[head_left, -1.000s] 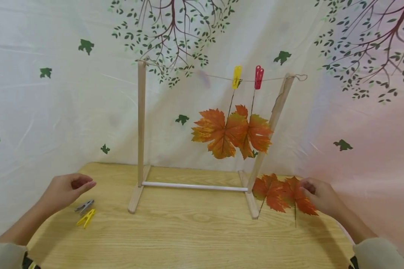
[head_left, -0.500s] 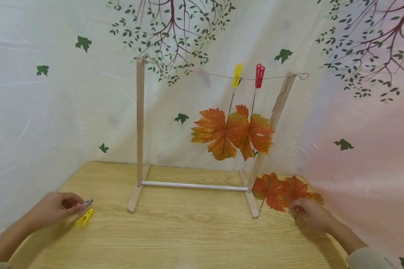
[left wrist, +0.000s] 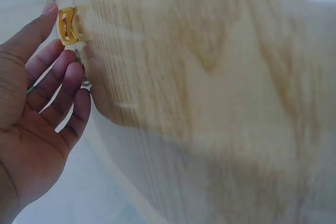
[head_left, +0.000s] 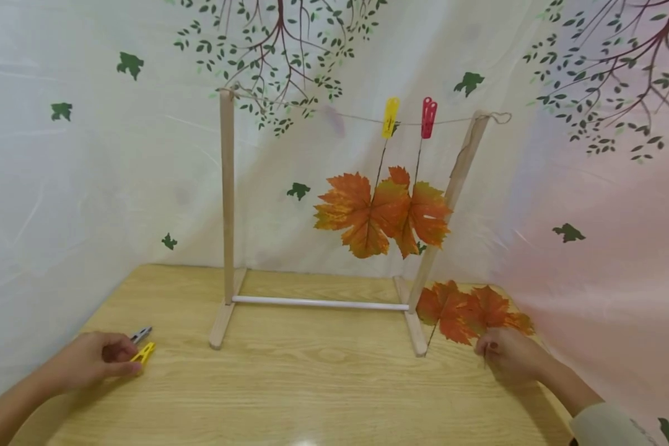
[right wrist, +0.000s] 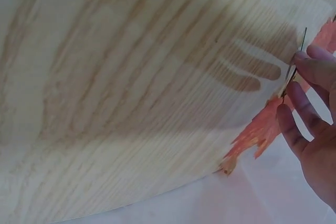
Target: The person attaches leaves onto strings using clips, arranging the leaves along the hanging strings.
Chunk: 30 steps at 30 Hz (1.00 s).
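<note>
My left hand (head_left: pixel 86 365) is at a yellow clothespin (head_left: pixel 145 355) on the table's left side. In the left wrist view, the thumb and forefinger stand apart around the yellow clothespin (left wrist: pixel 67 26), fingers loosely bent. A grey clothespin (head_left: pixel 141 334) lies just behind it. On the right, my right hand (head_left: pixel 513 353) pinches the thin stem of an orange artificial leaf (head_left: pixel 487 305); the right wrist view shows the stem (right wrist: pixel 303 40) between thumb and fingers. Part of that leaf is hidden by the hand. Another orange leaf (head_left: pixel 448 313) lies beside it, overlapping.
A wooden stand (head_left: pixel 228 198) with a white crossbar (head_left: pixel 318 302) occupies the table's middle back. Its string (head_left: pixel 357 116) carries two orange leaves (head_left: pixel 362 214), hung by a yellow clothespin (head_left: pixel 390 118) and a red clothespin (head_left: pixel 428 118). A printed cloth (head_left: pixel 89 186) hangs behind the table.
My left hand came down from above the clothespins to the yellow one. My right hand moved from over the leaf's edge down to its stem and pinches it.
</note>
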Motion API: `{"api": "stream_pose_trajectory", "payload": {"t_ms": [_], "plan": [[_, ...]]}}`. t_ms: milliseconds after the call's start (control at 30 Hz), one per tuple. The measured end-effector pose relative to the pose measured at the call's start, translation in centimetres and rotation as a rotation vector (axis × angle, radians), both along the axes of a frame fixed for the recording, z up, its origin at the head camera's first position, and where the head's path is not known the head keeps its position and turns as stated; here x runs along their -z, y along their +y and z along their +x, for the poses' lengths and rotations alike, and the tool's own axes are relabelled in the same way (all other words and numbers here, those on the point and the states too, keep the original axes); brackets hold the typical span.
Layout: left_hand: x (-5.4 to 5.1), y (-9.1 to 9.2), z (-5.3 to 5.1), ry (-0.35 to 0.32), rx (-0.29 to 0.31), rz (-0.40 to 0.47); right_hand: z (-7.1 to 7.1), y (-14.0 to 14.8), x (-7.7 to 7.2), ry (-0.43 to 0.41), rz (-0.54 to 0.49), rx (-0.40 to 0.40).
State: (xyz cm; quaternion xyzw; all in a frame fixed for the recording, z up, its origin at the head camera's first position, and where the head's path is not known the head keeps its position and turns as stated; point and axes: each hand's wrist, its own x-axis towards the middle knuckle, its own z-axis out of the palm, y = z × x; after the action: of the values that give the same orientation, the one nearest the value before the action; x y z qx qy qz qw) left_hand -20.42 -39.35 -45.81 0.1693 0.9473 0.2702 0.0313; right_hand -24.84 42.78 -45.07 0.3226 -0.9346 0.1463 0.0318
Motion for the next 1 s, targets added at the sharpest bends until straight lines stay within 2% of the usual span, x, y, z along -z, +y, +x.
{"api": "stream_pose_trajectory", "payload": {"t_ms": [133,267,367,467,600,800,933,1000], "plan": [[0.1,0.1,-0.2,0.003,0.051,0.018,-0.1,-0.2,-0.4,-0.05,0.01,0.002],[0.2,0.1,-0.4,0.03,0.143,0.043,-0.4,-0.5,-0.6,-0.053,-0.008,-0.048],[0.0,0.3,-0.5,0.033,0.178,0.039,-0.6,-0.9,-0.5,-0.077,-0.039,-0.086],[-0.4,0.6,-0.4,0.005,0.169,0.018,-0.7,-1.5,-0.4,-0.096,-0.067,-0.119],[-0.6,0.9,-0.4,-0.023,0.146,-0.005,-0.6,-2.6,-0.3,-0.063,-0.069,-0.137],[-0.5,1.1,-0.3,-0.01,0.139,-0.011,-0.3,-4.3,-0.1,-0.058,-0.072,-0.145],[-0.3,1.1,-0.3,0.009,0.145,-0.011,-0.1,-5.0,-0.2,-0.097,-0.114,-0.169],[-0.2,1.1,-0.4,0.027,0.148,-0.008,-0.1,-4.9,-0.5,-0.106,-0.127,-0.153]]}}
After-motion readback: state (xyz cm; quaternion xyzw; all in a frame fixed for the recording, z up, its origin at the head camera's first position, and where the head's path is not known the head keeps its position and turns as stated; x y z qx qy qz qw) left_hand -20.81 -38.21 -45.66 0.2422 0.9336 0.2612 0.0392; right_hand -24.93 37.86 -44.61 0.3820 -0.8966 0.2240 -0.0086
